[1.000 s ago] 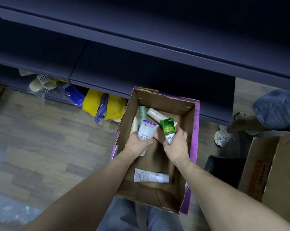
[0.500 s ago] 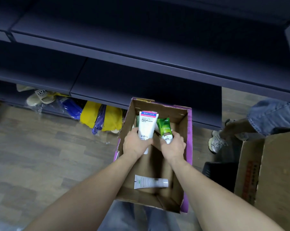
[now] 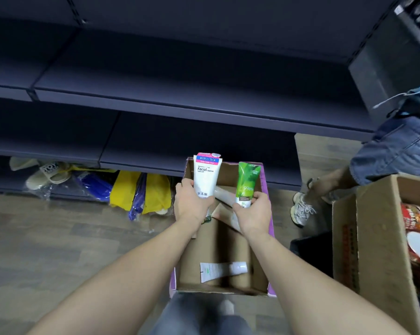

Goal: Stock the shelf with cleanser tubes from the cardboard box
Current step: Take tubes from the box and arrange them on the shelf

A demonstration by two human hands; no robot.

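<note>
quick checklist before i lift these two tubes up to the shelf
1. Left hand grips the white tube: ok, fingers wrapped round its lower half.
2. Right hand holds the green tube: ok, but only by its cap end.
3. Both tubes above the box rim: ok.
4. Shelf ahead has free space: ok, nothing seen on it.
5. Tubes left in the box: not ok, one white tube lies flat at the bottom, and another shows between the hands.
6. Caps closed tight: cannot tell.
</note>
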